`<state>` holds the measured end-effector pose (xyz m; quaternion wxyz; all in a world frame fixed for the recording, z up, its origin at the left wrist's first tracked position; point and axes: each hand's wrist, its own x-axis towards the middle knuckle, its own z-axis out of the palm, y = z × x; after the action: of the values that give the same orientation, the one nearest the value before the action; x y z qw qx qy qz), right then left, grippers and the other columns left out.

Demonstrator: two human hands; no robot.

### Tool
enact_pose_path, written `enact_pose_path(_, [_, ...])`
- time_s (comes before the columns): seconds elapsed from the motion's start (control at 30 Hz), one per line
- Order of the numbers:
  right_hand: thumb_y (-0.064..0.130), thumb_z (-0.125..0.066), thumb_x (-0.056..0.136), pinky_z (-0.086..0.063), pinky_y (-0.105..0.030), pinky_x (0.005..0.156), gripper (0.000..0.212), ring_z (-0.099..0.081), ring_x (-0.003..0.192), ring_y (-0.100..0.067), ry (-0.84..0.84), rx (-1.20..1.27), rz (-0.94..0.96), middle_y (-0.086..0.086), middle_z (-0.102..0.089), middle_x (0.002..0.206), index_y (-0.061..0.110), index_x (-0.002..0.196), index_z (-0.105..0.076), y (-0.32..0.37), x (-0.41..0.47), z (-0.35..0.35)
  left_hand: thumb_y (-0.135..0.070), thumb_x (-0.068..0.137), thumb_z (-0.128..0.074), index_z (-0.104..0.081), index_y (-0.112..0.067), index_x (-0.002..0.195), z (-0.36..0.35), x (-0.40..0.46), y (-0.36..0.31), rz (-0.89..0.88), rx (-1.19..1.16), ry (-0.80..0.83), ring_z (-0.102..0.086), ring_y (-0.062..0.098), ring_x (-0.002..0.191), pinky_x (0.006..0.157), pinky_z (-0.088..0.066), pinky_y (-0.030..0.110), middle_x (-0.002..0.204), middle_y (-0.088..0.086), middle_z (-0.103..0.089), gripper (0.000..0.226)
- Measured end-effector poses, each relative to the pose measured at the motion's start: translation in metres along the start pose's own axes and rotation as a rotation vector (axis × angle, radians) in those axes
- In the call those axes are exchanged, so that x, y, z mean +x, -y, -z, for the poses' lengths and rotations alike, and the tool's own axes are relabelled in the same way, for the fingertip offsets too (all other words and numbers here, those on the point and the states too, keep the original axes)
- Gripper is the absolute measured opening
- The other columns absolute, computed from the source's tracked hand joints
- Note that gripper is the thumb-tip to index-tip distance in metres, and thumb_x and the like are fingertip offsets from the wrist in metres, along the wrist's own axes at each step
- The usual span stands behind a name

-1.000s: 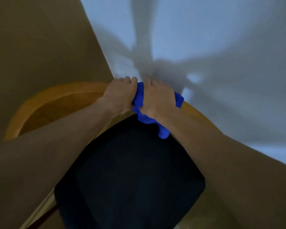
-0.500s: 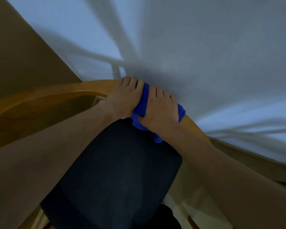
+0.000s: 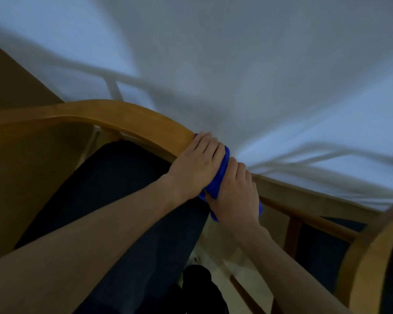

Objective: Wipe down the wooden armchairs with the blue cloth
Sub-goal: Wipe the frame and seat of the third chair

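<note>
Pressing the cloth [image 3: 219, 177] onto the curved top rail [image 3: 127, 118] of the armchair [image 3: 32, 159], both hands side by side. Left hand [image 3: 195, 168] sits on the rail's right end, fingers curled over the far edge, grip clamped on cloth and rail together. Right hand [image 3: 236, 196] just beside it, touching it through a fold of cloth, fingers also curled over the rail, grip clamped on the cloth. Cloth is bright blue, bunched between and under the two hands; a strip shows in the gap between them, a bit pokes out below the left wrist and another at the right hand's outer edge. How much cloth wraps behind the rail, cannot tell. Rail is light brown wood, arcs from left edge of view to the hands. Dark seat cushion [image 3: 114, 200] below the rail, partly covered by the left forearm. Second chair [image 3: 372, 257] at lower right, same wood, curved frame with dark padding, near the first. White wall [image 3: 259, 64] behind, with blurry shadow streaks. Pale floor [image 3: 216, 243] shows between the chairs. Dark shape at bottom centre, too blurry to name.
</note>
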<state>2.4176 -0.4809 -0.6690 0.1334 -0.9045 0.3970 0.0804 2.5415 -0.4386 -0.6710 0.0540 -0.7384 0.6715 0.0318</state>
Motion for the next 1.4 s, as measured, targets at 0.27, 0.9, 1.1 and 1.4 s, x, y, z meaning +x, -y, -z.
enact_pose_path(0.27, [0.029,-0.063,0.094,-0.049,-0.024,0.069,0.042,-0.065,0.096,-0.020,0.275,-0.013,-0.154,-0.007,-0.057,0.117,0.009,0.119,-0.037,-0.007,-0.001,0.017,-0.007,0.086,-0.030,-0.036,-0.003,0.131,0.005,0.005,-0.019,-0.071,-0.029,0.002,-0.039,0.033,0.123,0.119,-0.009,0.044,0.128,0.018,-0.045,0.045])
enact_pose_path(0.9, [0.018,-0.061,0.091,-0.047,-0.035,0.075,0.016,-0.055,0.085,-0.022,0.447,0.140,-0.214,-0.008,-0.059,0.104,0.012,0.090,-0.046,-0.020,-0.001,0.033,-0.035,0.078,-0.060,-0.040,-0.002,0.132,0.004,0.005,-0.028,-0.120,-0.087,0.044,-0.040,0.031,0.125,0.119,-0.012,0.043,0.128,0.014,-0.048,0.066])
enact_pose_path(1.1, [0.046,-0.072,0.081,-0.046,-0.036,0.096,0.064,-0.051,0.108,-0.022,0.373,0.034,0.039,-0.006,-0.048,0.121,0.011,0.125,-0.040,-0.006,0.014,0.037,-0.042,0.083,-0.057,-0.033,-0.002,0.140,0.002,-0.003,0.009,-0.075,-0.054,0.030,-0.032,0.036,0.132,0.118,-0.011,0.047,0.135,0.018,-0.044,0.074])
enact_pose_path(1.4, [0.067,-0.065,0.077,-0.047,-0.038,0.085,0.083,-0.052,0.099,-0.026,0.083,-0.112,0.137,-0.010,-0.049,0.114,0.006,0.125,-0.038,0.033,0.044,0.010,-0.035,0.074,-0.073,-0.017,-0.011,0.152,0.004,-0.033,0.070,0.163,-0.084,0.025,-0.010,0.038,0.145,0.118,-0.002,0.046,0.154,0.017,-0.023,0.099])
